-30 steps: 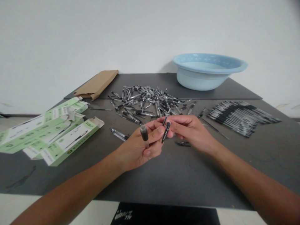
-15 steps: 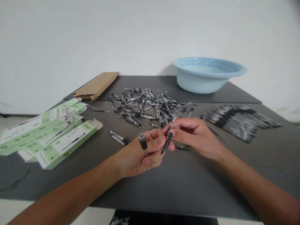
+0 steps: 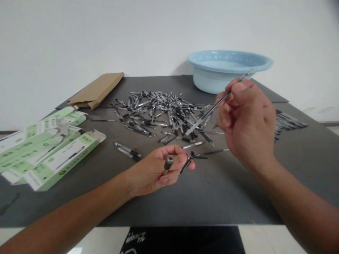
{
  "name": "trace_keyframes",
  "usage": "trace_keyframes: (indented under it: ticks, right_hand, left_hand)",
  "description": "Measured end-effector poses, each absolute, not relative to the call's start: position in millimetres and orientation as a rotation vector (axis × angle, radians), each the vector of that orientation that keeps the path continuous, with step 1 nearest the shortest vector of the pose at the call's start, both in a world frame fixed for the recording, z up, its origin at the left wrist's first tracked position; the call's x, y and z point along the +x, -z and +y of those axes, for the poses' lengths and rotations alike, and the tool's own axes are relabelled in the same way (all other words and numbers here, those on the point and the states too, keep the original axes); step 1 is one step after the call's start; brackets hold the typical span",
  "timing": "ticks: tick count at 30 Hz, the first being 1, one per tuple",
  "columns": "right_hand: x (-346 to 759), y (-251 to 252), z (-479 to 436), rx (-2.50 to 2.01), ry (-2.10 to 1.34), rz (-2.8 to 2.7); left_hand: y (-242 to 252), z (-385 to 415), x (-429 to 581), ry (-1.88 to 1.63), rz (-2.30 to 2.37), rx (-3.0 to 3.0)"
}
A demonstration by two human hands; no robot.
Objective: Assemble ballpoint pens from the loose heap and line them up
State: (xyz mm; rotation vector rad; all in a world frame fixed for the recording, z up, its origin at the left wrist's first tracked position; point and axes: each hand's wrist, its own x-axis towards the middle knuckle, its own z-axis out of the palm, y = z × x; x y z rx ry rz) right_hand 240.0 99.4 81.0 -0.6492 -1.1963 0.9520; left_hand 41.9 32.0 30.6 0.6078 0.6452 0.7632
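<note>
My left hand (image 3: 159,171) is closed around a clear pen barrel (image 3: 168,164) with a black grip, its open end pointing up at me. A black pen clip (image 3: 187,162) sticks out by the same hand's fingertips. Raised on the right, my right hand (image 3: 249,120) pinches a thin, clear pen refill (image 3: 209,113) that slants down to the left, apart from the left hand. Beyond both hands lies a loose pile of pens and pen parts (image 3: 169,113). Two or so pens (image 3: 126,150) lie beside my left hand.
Green and white pen boxes (image 3: 62,164) overlap on the left, with a brown paper envelope (image 3: 96,90) behind them. A light blue basin (image 3: 209,79) stands at the back right. A row of pens (image 3: 290,120) lies partly hidden behind my right hand on the dark table (image 3: 206,201).
My right hand has come away from the left, moving up and to the right, with the refill now showing in its fingers. The left hand keeps the barrel. The view has shifted slightly.
</note>
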Motion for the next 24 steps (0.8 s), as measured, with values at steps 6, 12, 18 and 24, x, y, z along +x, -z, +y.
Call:
trace_keyframes:
  ticks: [6, 12, 18, 24]
  right_hand:
    - [239, -94, 72, -0.583, -0.839, -1.343]
    - [231, -95, 60, -0.652, -0.653, -1.336]
    - [230, -95, 67, -0.496, -0.674, -1.284]
    - [230, -98, 66, -0.634, -0.57, -1.324]
  left_hand:
    - [-25, 29, 48, -0.773, 0.725, 0.613]
    - [-21, 29, 49, -0.811, 0.775, 0.622]
    - [-18, 30, 48, -0.816, 0.787, 0.629]
    - [-16, 29, 47, -0.815, 0.798, 0.643]
